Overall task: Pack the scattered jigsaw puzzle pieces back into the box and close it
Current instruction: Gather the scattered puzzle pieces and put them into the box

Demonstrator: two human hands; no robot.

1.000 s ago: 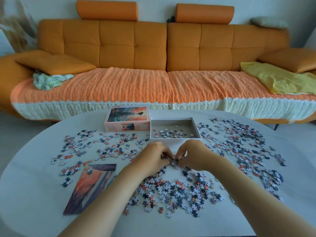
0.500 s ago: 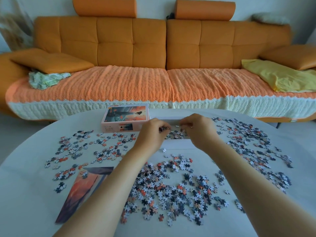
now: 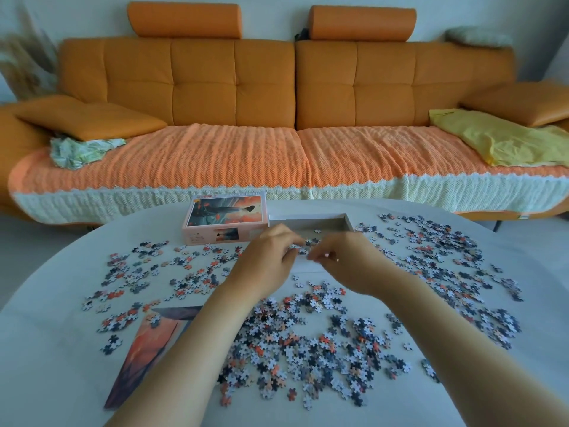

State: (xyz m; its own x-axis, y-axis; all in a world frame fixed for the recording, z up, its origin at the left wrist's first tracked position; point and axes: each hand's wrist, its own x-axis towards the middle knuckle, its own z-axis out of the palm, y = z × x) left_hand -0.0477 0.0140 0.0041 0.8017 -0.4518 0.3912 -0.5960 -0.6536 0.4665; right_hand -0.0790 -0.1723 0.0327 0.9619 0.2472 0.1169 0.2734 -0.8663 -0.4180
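Our left hand [image 3: 268, 260] and right hand [image 3: 345, 260] hang over the box [image 3: 308, 217], fingers loosely curled, almost touching; whether they grip pieces [image 3: 301, 343] we cannot tell. Pieces crowd the table [image 3: 46, 365].

left hand [image 3: 265, 262], right hand [image 3: 348, 262] close together, fingers curled downward.
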